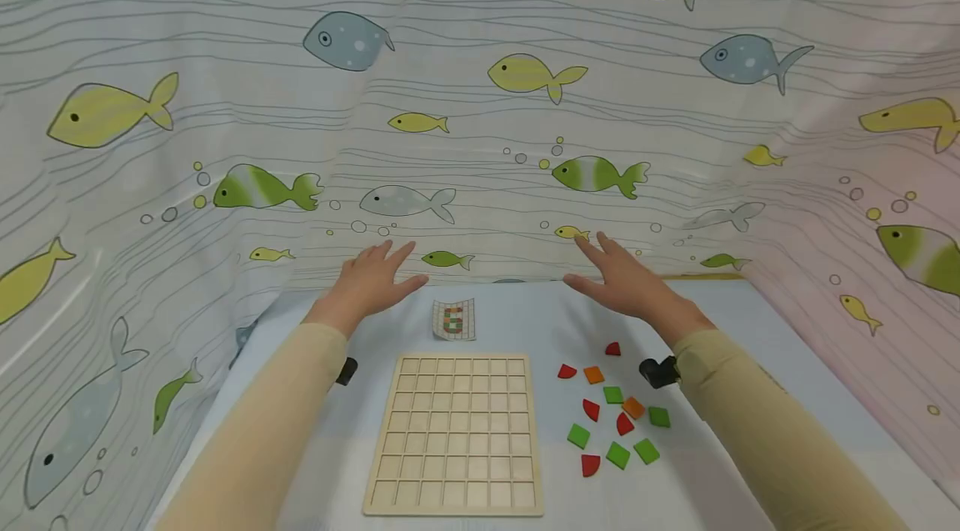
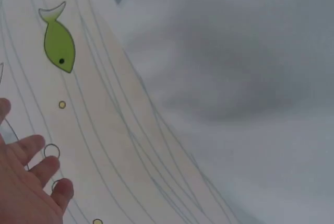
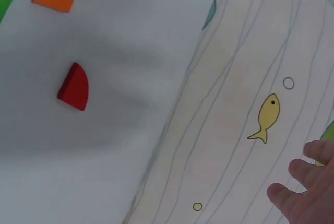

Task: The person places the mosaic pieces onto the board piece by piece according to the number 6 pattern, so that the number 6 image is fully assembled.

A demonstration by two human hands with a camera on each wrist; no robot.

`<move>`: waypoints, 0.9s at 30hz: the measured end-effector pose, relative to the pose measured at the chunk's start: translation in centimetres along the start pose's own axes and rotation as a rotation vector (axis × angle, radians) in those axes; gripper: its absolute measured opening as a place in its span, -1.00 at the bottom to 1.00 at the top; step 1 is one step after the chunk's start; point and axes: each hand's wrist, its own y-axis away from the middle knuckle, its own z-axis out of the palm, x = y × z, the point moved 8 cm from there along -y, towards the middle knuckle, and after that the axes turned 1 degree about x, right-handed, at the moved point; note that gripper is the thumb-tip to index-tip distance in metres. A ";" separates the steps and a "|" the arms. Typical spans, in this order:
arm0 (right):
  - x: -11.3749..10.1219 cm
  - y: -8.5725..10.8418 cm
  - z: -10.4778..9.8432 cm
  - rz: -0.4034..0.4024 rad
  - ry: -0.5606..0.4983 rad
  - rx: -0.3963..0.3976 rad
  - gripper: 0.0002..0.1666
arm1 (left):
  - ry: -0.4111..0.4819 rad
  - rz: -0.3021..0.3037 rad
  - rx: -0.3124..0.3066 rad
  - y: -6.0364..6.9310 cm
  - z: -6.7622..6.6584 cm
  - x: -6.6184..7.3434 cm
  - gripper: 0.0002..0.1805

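Both hands reach forward above the far part of the table, holding nothing. My left hand has its fingers spread, left of a small paper card with a coloured grid pattern. My right hand is spread too, above and beyond the loose pieces. A wooden grid board lies in the middle, its square cells bare. To its right lie several green squares, orange squares and red quarter-circle pieces. One red piece shows in the right wrist view, apart from the hand.
A white curtain printed with fish hangs behind the table and on both sides. The light table runs back to it. Dark wrist devices sit under both forearms.
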 end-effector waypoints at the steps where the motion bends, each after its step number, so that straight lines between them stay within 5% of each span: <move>1: 0.2 0.4 0.2 0.001 -0.005 0.000 0.12 | 0.006 0.001 0.003 0.3 0.2 -0.2 -0.06; 15: 1.1 4.6 2.6 -0.013 -0.034 0.010 0.11 | 0.089 -0.009 0.037 4.0 3.4 -2.5 -0.03; 27: 1.3 6.5 3.5 -0.024 0.021 0.045 0.08 | 0.025 -0.011 0.040 7.4 4.9 -3.4 -0.08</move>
